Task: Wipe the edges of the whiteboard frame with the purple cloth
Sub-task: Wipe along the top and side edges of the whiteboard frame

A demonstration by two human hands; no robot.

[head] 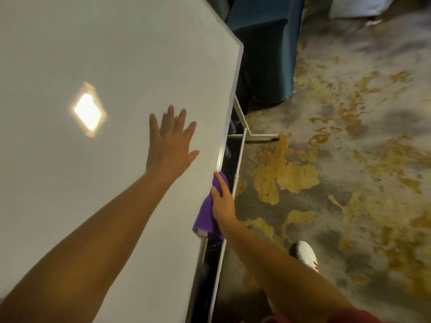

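R hand [222, 203] fingers grip cloth [206, 215] on frame [229, 127] edge; L hand [171, 141] open flat on board; keep pressure even w/ long strokes

Open board face, cramped right edge

The board [93, 54] face is lying bare around the flat left hand [171, 142], leaving wide room toward its top and left edges. Along the right frame [229, 117], the right hand [221, 201] and cloth [206, 217] are filling the strip. Beside it, the tray rail [240, 157] and stand leg [242, 117] are narrowing the gap, and a blue chair [265, 54] is crowding the upper corner.
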